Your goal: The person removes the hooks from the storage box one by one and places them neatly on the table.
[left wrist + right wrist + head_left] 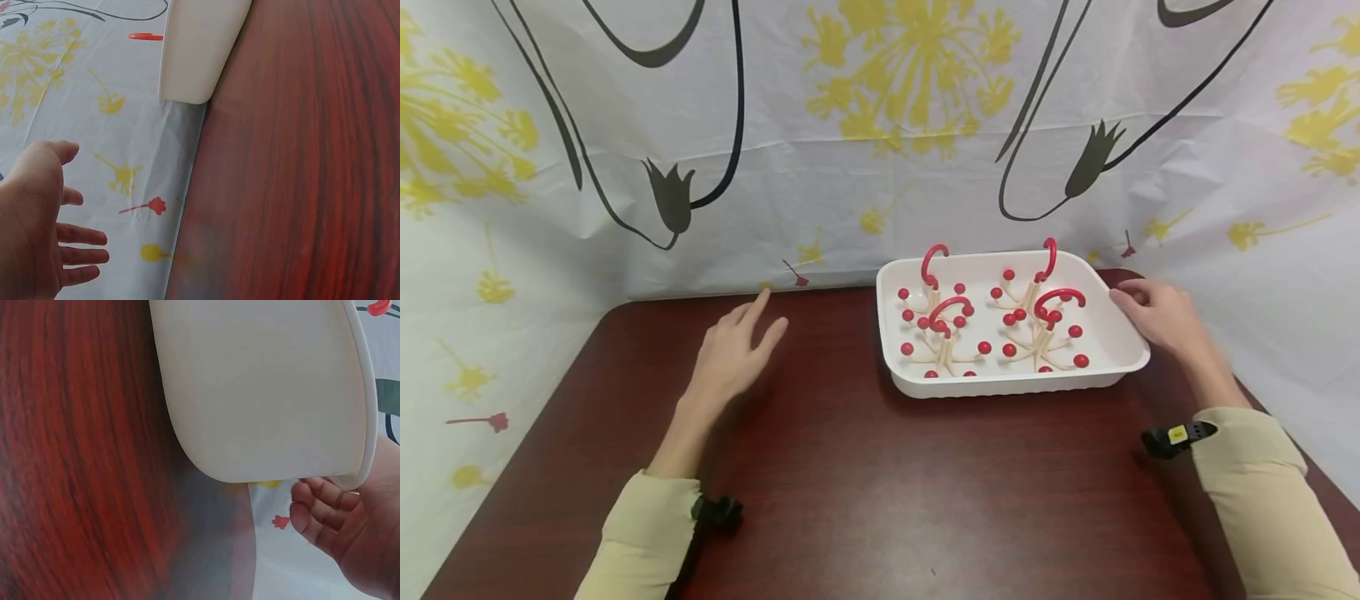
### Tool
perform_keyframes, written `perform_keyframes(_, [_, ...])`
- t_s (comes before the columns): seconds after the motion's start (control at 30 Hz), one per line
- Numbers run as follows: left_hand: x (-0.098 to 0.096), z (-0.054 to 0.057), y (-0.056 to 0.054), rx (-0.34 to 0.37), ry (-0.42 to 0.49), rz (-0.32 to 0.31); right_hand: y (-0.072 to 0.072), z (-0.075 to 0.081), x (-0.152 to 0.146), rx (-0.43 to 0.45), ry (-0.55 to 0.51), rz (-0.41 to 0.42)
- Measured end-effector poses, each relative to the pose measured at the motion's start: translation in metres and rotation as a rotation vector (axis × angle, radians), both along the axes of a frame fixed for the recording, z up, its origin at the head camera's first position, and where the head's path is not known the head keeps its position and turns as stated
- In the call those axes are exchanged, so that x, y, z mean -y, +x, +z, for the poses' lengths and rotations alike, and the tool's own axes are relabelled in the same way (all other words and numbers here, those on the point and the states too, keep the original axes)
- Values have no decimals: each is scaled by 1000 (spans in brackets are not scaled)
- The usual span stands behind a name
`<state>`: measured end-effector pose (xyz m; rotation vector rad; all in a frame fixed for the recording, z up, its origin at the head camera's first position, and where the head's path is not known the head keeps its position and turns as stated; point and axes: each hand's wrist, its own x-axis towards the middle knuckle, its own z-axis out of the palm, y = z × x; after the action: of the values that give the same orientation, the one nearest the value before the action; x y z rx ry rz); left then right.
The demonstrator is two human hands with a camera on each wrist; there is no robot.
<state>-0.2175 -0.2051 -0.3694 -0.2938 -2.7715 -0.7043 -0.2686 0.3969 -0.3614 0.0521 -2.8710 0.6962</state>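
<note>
A white tray [1000, 387] sits on the shiny red-brown table [880, 492], toward the back and over to the right. The right hand [1161, 315] holds its right end — the fingers curl under the rim. The left hand [726, 354] holds nothing. Its fingers are spread out, well apart from the tray, over on the left. Inside the tray stand four little stalky things [1042, 348] — each has pale stems, red balls at the ends and a red hook on top. Behind the table hangs a white cloth [820, 196] with yellow flowers on it.
</note>
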Motion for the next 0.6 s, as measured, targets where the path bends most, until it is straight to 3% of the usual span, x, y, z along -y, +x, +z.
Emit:
perform_keyframes(0.37, [-19,2,0,0,111,-47,2,-10,1,-34,-57,-12])
perform_keyframes(0.6, [-34,2,-1,-17,194,-122,3,-13,5,-32,-104,-11])
